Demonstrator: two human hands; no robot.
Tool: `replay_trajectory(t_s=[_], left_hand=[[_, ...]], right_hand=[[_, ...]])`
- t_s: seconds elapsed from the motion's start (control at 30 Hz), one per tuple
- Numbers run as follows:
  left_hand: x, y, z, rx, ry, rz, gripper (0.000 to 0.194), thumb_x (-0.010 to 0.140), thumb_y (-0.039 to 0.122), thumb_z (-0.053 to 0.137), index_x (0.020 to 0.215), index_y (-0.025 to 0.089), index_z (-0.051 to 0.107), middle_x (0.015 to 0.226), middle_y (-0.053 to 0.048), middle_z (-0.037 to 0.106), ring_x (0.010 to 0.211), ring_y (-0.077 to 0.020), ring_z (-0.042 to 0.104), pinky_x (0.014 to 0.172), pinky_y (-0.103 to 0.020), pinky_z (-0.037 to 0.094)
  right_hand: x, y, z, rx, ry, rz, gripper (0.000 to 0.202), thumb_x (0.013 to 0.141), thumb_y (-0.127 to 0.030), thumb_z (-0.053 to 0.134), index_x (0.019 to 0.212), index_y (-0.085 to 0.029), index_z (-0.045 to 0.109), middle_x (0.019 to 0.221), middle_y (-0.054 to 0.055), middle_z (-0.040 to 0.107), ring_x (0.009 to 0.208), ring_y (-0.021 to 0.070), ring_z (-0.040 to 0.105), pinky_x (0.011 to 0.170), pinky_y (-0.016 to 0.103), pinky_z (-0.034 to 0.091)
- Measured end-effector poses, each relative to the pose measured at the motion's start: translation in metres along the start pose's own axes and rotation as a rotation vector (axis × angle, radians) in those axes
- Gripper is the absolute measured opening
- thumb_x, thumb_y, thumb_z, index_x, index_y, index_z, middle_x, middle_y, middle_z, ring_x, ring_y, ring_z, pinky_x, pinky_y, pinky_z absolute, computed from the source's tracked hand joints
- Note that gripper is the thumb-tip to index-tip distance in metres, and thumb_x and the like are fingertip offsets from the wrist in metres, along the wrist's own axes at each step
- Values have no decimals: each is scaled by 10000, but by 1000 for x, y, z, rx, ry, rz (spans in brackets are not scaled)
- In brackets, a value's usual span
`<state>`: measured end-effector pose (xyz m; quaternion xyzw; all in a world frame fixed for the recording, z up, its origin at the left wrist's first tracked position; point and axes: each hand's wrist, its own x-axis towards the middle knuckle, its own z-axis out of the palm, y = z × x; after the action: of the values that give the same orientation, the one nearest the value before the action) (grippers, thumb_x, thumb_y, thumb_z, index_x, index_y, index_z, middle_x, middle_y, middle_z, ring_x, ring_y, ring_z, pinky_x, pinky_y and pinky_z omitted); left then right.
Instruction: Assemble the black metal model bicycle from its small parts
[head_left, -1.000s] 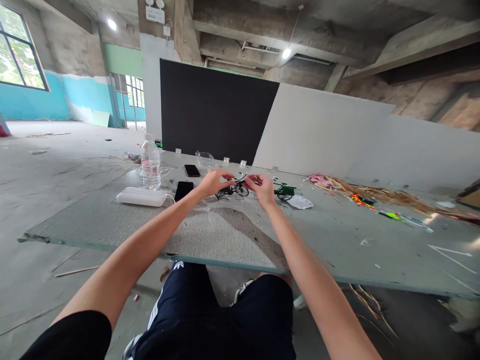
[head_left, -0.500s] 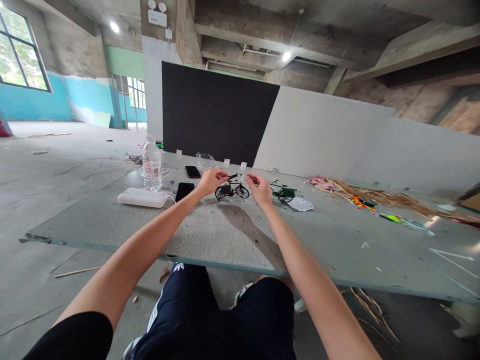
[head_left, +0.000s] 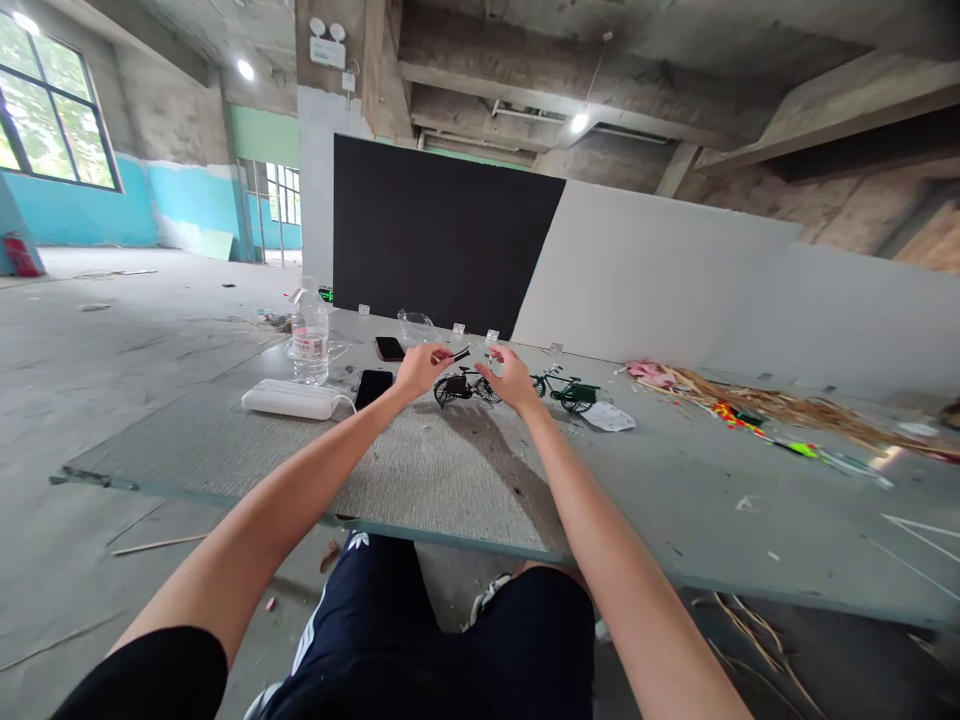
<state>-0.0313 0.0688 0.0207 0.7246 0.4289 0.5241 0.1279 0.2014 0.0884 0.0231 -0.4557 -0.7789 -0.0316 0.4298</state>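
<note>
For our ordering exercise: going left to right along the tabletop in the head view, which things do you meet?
White power bank → water bottle → left hand holding a small dark tool → black model bicycle → right hand → green model bicycle → white paper → straw litter.

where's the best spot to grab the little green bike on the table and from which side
Probably by the frame between its two wheels, coming from above with a fingertip pinch. The green bicycle stands upright on the table, side-on to the camera, so the thin frame is open from the top, while the wheels and handlebar look delicate. It stands apart from the black bicycle and right hand, with a white paper beside it.
</note>
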Motion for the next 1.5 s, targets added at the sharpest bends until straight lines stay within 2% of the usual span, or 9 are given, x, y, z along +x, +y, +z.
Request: replay_trajectory(t_s=[0.17,0.37,0.63,0.8,0.93,1.13,1.5], left_hand=[[1,-1,2,-16,-6,0,131,877,283,696,941,186,757,911,-65,770,828,-185,694,816,-311,543],[-2,1,1,-26,-9,19,125,882,268,691,940,183,761,900,-66,773,816,-188,699,819,-321,541],[-2,2,1,-45,-14,27,120,890,251,683,950,186,764,894,-63,773,843,-184,705,847,-333,545],[-2,0,3,-56,-39,29,135,890,279,685,944,183,764,892,-68,774,835,-185,703,816,-326,542],[-2,1,4,-64,-46,27,134,889,278,685,940,184,766,888,-67,774,828,-180,700,815,-322,539],[-3,1,4,-50,-53,23,149,883,290,699,950,176,765,900,-76,773,826,-177,693,819,-316,540],[-3,2,5,-32,-72,15,141,878,279,697,942,181,776,907,-81,775,837,-188,698,825,-315,556]], right_hand=[[-2,-1,7,12,-40,8,525,874,-538,623,1251,-174,599,1231,151,661,1096,309,631,946,446,491],[0,-5,-5,39,-158,-109,353,935,-487,547,1092,-198,674,1178,120,690,1119,294,618,924,416,509],[-11,-5,-24,100,-171,-13,562,872,-489,672,1343,-232,506,1280,151,663,1130,305,650,949,483,514],[-11,-2,-29,86,-190,-7,560,867,-466,682,1350,-255,492,1274,142,676,1106,293,663,943,490,526],[-10,-4,-32,99,-222,-14,534,867,-377,670,1354,-260,488,1261,135,693,1115,290,669,959,504,527],[-11,-6,-27,112,-219,-17,453,887,-316,622,1320,-236,512,1331,161,650,1266,304,610,1038,532,492],[-10,-12,-23,116,-200,-15,428,910,-394,632,1287,-208,556,1308,182,660,1275,311,607,1037,507,502]])
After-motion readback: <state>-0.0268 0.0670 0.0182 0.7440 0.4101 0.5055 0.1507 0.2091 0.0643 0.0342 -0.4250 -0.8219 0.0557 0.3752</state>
